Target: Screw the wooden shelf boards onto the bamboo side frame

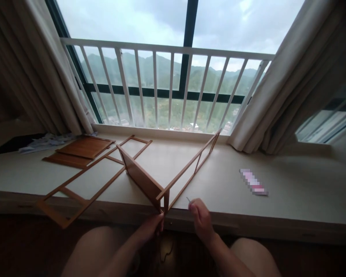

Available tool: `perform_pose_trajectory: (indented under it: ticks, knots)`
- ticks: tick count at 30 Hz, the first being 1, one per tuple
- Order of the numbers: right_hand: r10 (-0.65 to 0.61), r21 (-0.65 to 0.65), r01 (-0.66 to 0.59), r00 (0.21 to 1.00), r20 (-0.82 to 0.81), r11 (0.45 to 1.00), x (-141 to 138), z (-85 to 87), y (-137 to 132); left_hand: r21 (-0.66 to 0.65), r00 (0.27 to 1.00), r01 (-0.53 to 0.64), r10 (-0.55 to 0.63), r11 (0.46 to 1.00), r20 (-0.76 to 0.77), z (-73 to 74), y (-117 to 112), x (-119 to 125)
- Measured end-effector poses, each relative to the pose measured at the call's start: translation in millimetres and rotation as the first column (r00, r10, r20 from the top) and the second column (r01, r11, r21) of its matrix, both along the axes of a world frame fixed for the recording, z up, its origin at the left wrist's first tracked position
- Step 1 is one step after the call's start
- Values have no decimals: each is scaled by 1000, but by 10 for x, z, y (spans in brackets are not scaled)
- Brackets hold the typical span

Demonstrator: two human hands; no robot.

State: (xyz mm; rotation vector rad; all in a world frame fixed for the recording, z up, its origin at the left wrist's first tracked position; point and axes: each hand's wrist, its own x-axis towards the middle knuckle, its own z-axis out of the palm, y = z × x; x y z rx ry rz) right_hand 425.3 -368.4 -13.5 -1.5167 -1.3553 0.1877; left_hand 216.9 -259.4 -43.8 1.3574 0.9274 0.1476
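My left hand (157, 223) is closed on the near lower corner of a wooden frame (187, 173), where a brown wooden panel (142, 175) meets it. The panel stands on edge and angles off to the left. The frame stands on its long side and runs away to the right, towards the window. My right hand (202, 219) is a fist just right of that corner, apart from the wood. Out of the fist pokes the tip of a thin metal tool (188, 199); the fingers hide the rest of it.
A second wooden frame (100, 196) lies flat at the left, its near end overhanging the ledge (219, 184). Behind it are stacked wooden panels (80, 150) and crumpled white wrapping (46, 142). A blurred pink packet (253, 182) lies at the right. White railing (173, 50) bars the window.
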Motion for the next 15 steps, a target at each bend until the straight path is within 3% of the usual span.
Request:
perform_pose_trajectory:
  ticks: [3, 5, 6, 8, 9, 11, 15]
  knots:
    - [-96, 297, 90, 995, 6, 951, 301, 606, 247, -11, 998, 61, -61, 998, 8, 6, 29, -88]
    - [-189, 382, 131, 975, 117, 915, 570, 1035, 536, -24, 996, 88, -88, 996, 19, 25, 55, -144]
    - [-234, 366, 149, 951, 200, 919, 711, 1224, 703, -32, 995, 98, -98, 995, 24, 40, 66, -172]
    - [-295, 206, 228, 863, 411, 952, 976, 1510, 1027, -48, 993, 112, -111, 992, 34, 81, 82, -231]
    - [-270, 90, 265, 796, 541, 960, 1090, 1598, 1167, -57, 993, 115, -113, 992, 39, 101, 87, -261]
    - [-193, -10, 252, 765, 615, 968, 1268, 1668, 1368, -72, 994, 107, -104, 992, 46, 124, 89, -312]
    - [-113, -114, 259, 719, 686, 959, 1445, 1539, 1461, -100, 999, -10, 15, 995, 52, 52, 91, -349]
